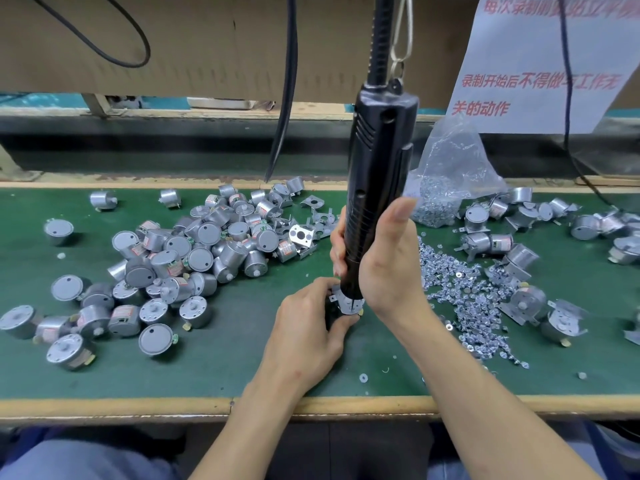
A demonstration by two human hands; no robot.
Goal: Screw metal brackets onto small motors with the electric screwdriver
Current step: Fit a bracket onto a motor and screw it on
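Sign (540, 57) 关的动作, right hand (388, 268) gripping screwdriver (379, 150), left hand (308, 327) gripping motor (343, 304)

Black electric screwdriver (377, 174) is hung from above, near-upright, bit set down on a silver bracket (335, 298) seated on a mostly hidden motor (348, 308), front centre. Bare grey motors (194, 244) are heaped left, loose brackets (304, 233) just behind, bracketed motors (519, 244) scattered right.

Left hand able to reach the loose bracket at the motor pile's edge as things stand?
Probably not yet. The left hand grips the motor under the electric screwdriver and would have to let go. Otherwise only bare mat lies before the loose bracket.
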